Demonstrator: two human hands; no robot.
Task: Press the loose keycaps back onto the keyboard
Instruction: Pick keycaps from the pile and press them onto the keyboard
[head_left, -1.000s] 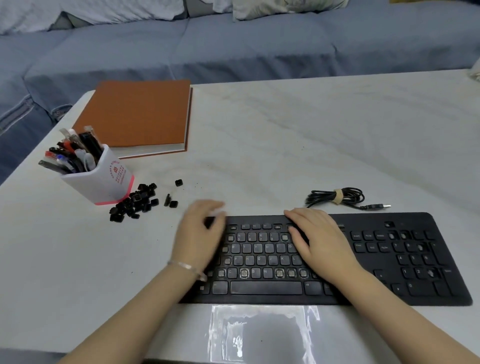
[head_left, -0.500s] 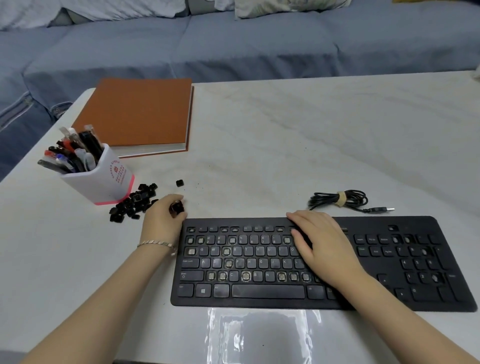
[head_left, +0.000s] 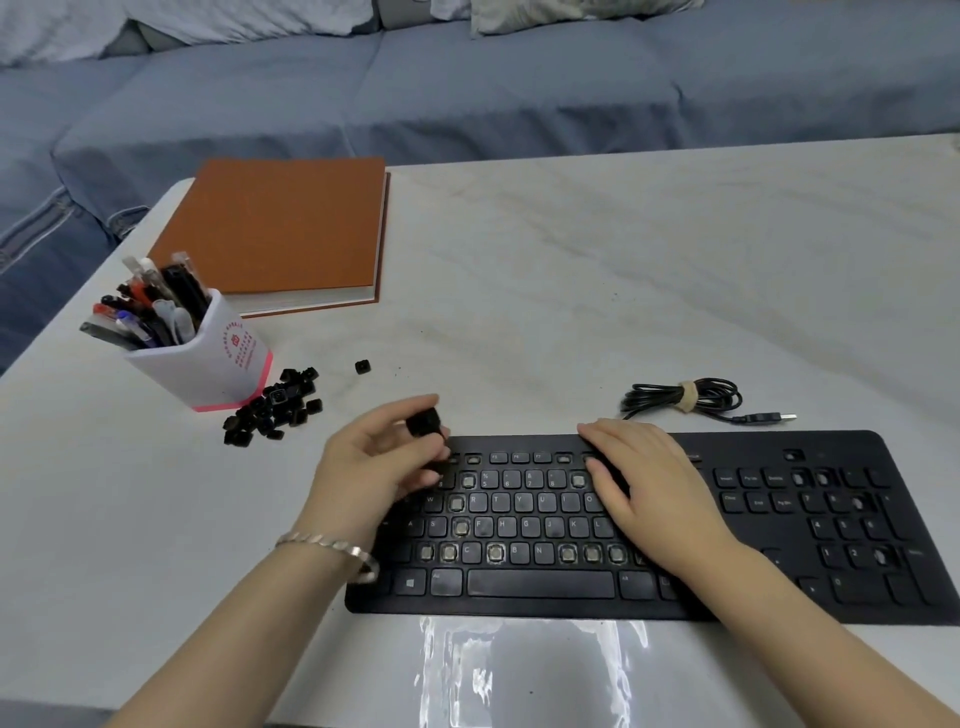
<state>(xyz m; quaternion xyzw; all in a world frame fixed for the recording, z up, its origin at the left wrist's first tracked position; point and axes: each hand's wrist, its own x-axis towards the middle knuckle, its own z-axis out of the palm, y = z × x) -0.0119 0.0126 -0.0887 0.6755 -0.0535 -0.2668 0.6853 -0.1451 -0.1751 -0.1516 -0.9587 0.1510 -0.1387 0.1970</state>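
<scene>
A black keyboard (head_left: 779, 525) lies along the table's front edge, with several bare key sockets showing among its letter and number keys. My left hand (head_left: 369, 467) hovers over the keyboard's top left corner and pinches a black keycap (head_left: 423, 421) between thumb and fingers. My right hand (head_left: 649, 483) rests flat on the middle of the keyboard with nothing in it. A pile of loose black keycaps (head_left: 275, 408) sits left of the keyboard, and one stray keycap (head_left: 362, 366) lies apart behind it.
A white and pink pen holder (head_left: 208, 358) full of pens stands just behind the pile. An orange book (head_left: 280, 228) lies at the back left. The keyboard's coiled USB cable (head_left: 685, 397) rests behind it. A clear plastic sheet (head_left: 524, 670) lies at the front edge.
My left hand went from the keyboard out to the keycap pile, took a keycap, and has come back over the keyboard's top left corner. My right hand stayed in place.
</scene>
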